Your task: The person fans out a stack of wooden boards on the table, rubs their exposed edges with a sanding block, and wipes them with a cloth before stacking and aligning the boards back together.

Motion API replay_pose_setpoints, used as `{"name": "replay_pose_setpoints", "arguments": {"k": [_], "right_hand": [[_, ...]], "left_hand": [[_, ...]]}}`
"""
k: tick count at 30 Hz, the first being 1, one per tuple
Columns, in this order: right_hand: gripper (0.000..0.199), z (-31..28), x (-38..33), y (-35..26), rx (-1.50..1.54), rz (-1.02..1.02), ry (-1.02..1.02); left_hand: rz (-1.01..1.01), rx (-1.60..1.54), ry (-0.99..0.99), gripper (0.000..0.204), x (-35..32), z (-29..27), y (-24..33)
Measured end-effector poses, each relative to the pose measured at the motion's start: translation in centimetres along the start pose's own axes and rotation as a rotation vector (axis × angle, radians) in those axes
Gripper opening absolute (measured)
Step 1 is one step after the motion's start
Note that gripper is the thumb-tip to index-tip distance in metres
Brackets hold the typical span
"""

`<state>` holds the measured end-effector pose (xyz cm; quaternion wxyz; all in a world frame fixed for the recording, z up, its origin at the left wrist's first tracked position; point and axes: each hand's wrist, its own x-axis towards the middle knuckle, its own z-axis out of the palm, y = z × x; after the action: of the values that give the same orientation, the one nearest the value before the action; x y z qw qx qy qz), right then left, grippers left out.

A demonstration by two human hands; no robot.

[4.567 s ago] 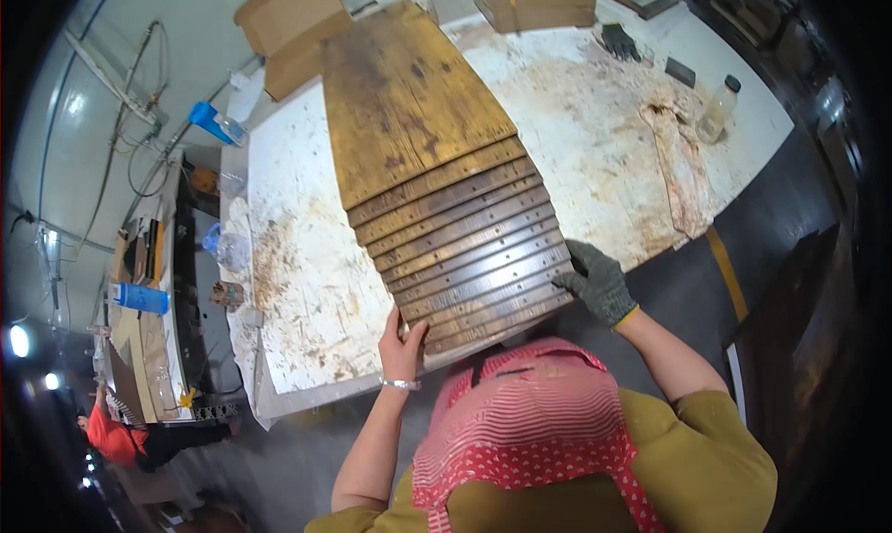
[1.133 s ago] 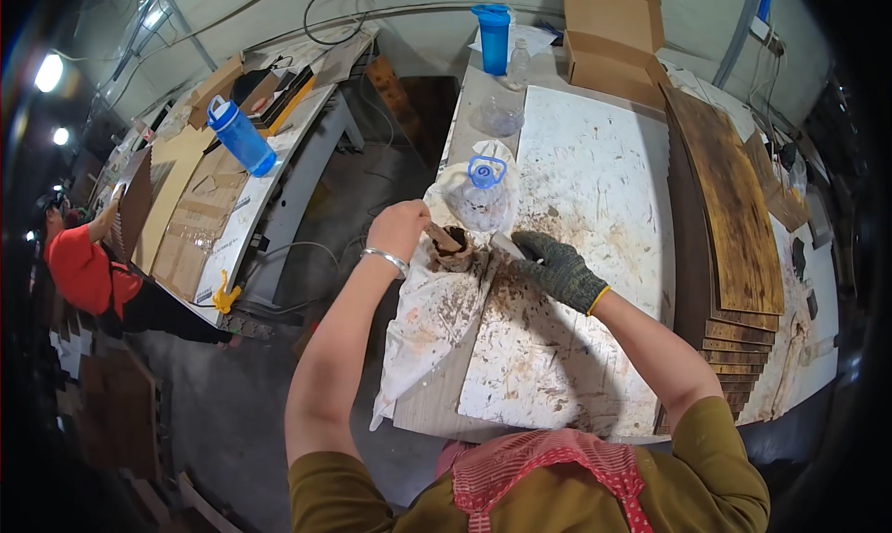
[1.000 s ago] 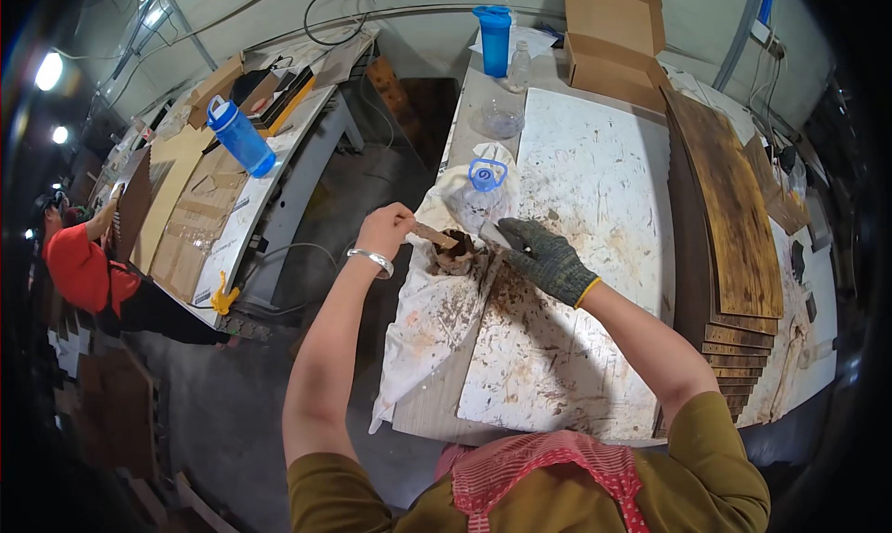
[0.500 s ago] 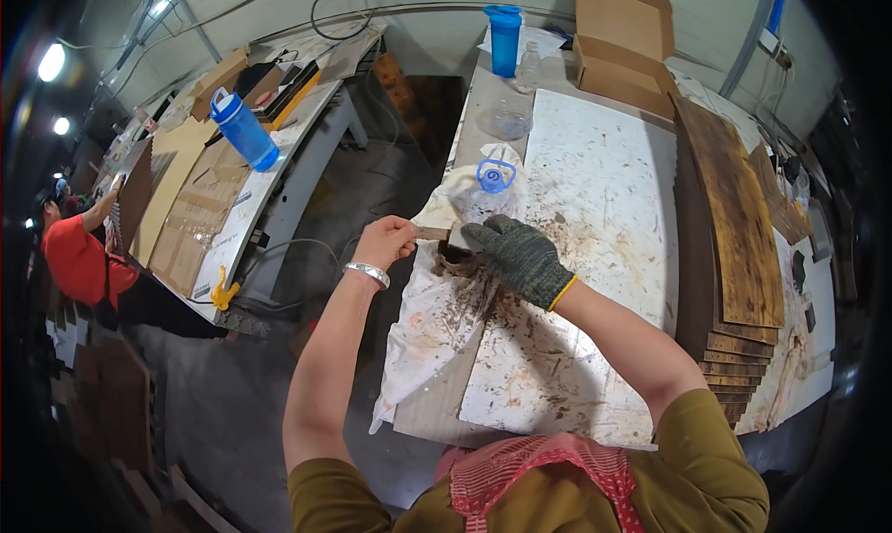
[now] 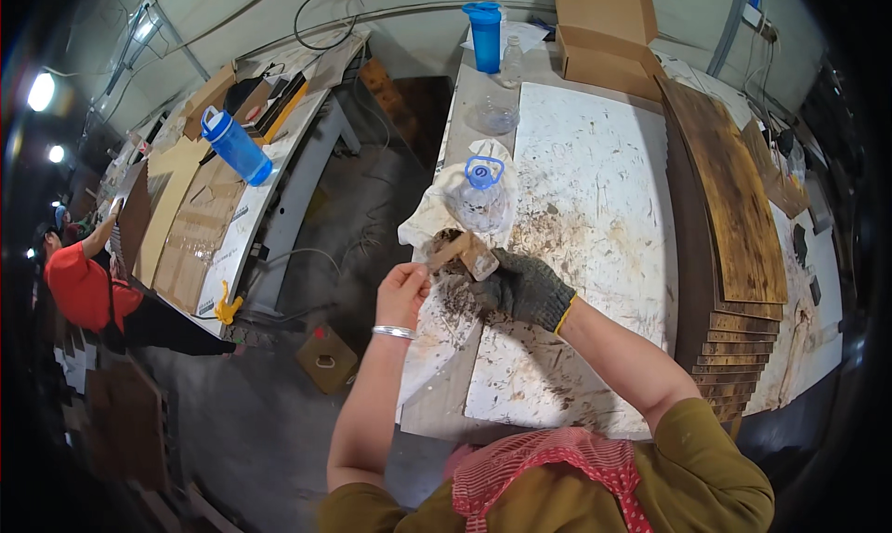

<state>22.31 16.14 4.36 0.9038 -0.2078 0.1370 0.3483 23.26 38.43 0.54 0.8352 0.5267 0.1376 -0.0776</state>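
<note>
My bare left hand (image 5: pixel 403 291), with a silver bangle at the wrist, pinches one end of a thin flat brown strip (image 5: pixel 450 253). The strip's far end meets a small tan block with a pale face (image 5: pixel 479 260). My right hand (image 5: pixel 527 287), in a dark knitted glove with a yellow cuff, is closed on that block from the right. Beneath them a dark brown crumbly heap (image 5: pixel 452 296) lies on a stained white cloth (image 5: pixel 423 219). Just beyond stands a clear plastic jug (image 5: pixel 480 208) with a blue handle and cap.
A white board (image 5: pixel 595 189) smeared with brown covers much of the table. To the right leans a stack of dark-stained wooden panels (image 5: pixel 729 198). A blue bottle (image 5: pixel 484 39) and an open cardboard box (image 5: pixel 609 54) stand behind. A person in red (image 5: pixel 84 287) works at the left table.
My left hand has lowered and shifted right, tilting the strip upward. The block in my right hand has turned, so its tan edge and pale face show. My head view has shifted slightly.
</note>
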Motion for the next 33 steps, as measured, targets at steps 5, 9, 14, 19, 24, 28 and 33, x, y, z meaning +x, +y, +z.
{"name": "replay_pose_setpoints", "arguments": {"k": [5,9,14,19,24,28,33], "right_hand": [[0.041,-1.4,-0.6,0.6,-0.048,-0.016,-0.124],[0.04,-2.1,-0.6,0.5,0.001,-0.001,-0.162],[0.04,-1.4,-0.6,0.6,-0.084,-0.061,-0.086],[0.04,-1.9,-0.2,0.7,-0.133,-0.055,-0.021],[0.038,-2.5,0.1,0.4,-0.191,-0.043,-0.016],[0.038,-1.7,-0.4,0.4,-0.152,-0.091,-0.03],[0.04,-1.4,-0.2,0.4,-0.145,-0.071,-0.029]], "left_hand": [[0.139,0.04,0.031,0.004,-0.1,0.8,0.4],[0.177,0.235,0.039,0.005,-1.4,1.8,-0.2],[0.195,0.066,0.096,0.006,-1.0,2.0,-0.8],[0.156,0.077,0.055,0.005,-0.7,1.8,-1.2],[0.111,0.057,-0.005,0.004,-0.9,1.8,-0.9],[0.118,-0.002,0.024,0.004,-0.7,1.5,-1.3],[0.171,0.024,0.056,0.005,-1.1,1.9,-2.5]]}}
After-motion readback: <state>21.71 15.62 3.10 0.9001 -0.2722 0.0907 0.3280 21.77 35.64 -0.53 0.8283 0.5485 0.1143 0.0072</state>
